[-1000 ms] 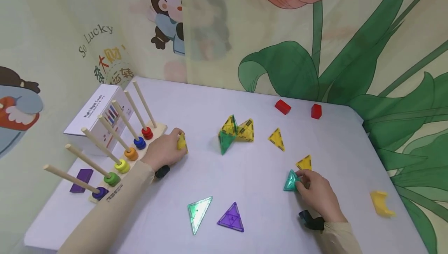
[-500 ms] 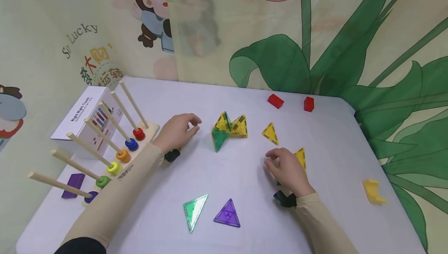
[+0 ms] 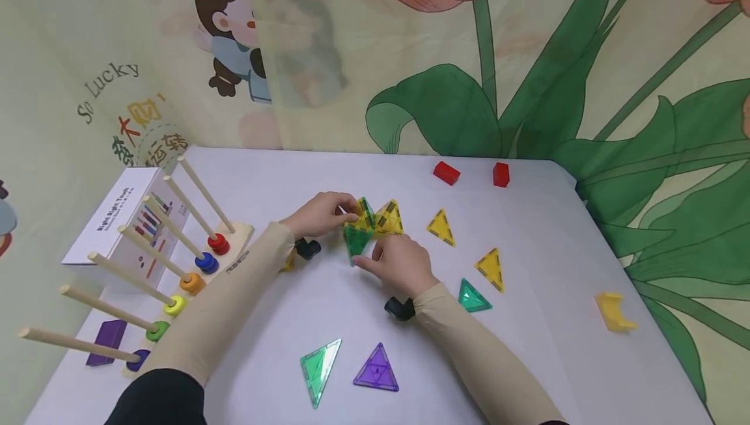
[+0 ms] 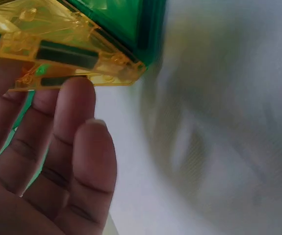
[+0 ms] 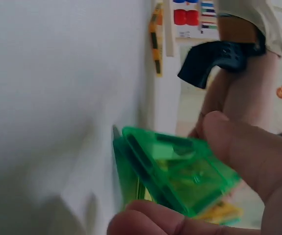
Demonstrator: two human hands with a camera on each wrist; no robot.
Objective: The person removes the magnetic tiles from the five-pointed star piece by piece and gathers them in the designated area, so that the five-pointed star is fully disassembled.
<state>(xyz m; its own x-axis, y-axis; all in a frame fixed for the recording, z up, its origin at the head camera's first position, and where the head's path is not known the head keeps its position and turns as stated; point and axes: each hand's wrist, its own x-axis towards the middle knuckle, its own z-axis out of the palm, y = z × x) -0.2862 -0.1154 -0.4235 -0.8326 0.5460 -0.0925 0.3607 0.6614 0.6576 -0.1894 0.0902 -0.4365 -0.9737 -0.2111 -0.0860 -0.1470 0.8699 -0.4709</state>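
Leaving the green triangle [image 3: 473, 296], your right hand [image 3: 403, 261] joins your left hand [image 3: 321, 215], with the tile shape [image 3: 362, 220] between them, so both attend it now: left pinches its yellow part [image 4: 47, 36]; whether right grips, I cannot tell.

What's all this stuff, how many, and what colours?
Tile shape: 1, yellow and green, mid-table
Yellow triangles: 2, yellow, right
Yellow piece: 1, yellow, left, partly hidden
Green piece: 1, green, right
Flat tiles: 2, green and purple, front
Red blocks: 2, red, back
Curved block: 1, yellow, far right
Purple block: 1, purple, far left
Peg rack: 1, pale wood, left
Ring stacks: 6, red, blue, orange, yellow, green, dark purple, on pegs
Box: 1, mostly white, left
Table: 1, white, underneath
Backdrop: 1, cream with pictures, behind
Wrist cameras: 2, black, on wrists
Sleeves: 2, mostly beige, on arms
Left hand: 1, bare, at the shape's left
Right hand: 1, bare, at the shape's front
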